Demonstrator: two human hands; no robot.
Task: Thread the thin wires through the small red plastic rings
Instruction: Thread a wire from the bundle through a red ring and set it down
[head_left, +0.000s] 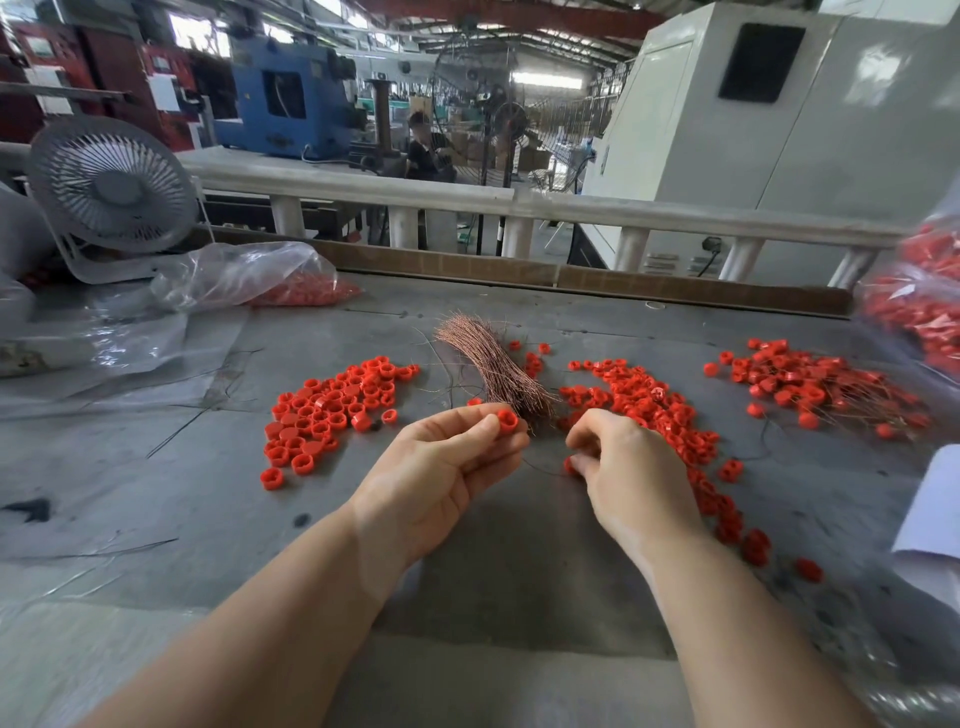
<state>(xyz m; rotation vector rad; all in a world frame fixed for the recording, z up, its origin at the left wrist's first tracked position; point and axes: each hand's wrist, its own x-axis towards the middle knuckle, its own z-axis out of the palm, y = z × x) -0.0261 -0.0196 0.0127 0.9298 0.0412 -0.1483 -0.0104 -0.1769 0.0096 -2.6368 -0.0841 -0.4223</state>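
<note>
Pinched between thumb and fingertips of the left hand (441, 467), just left of frame centre: one small red plastic ring (507, 421), open side turned up toward the camera, raised a little above the grey worktable (156, 493). Directly behind that ring, nearly touching the fingertips: a bundle of thin copper-coloured wires (493, 364), fanned out at its far end and narrowing toward the hands. Lower right of centre: right hand (623, 467), back up, fingers curled down, pinching a second red ring (570, 465) at the fingertips; a thin dark wire strand (540, 469) sagging between the two hands, its ends hidden by the fingers. Left palm turned up and inward, forearm coming in from the lower left edge; right forearm coming in from the lower right. Left of the hands: a heap of loose red rings (332, 410), mostly hollow side up, a few flat side up. Right of the bundle: a denser spread of red rings (654, 410) trailing toward the lower right. Farther right: red rings with wires already through them (810, 384), thin strands sticking out. Upper left of the frame: a clear plastic bag of red rings (291, 283) beside a white desk fan (111, 195). At the right edge: another bag of red parts (919, 312), blurred.
</note>
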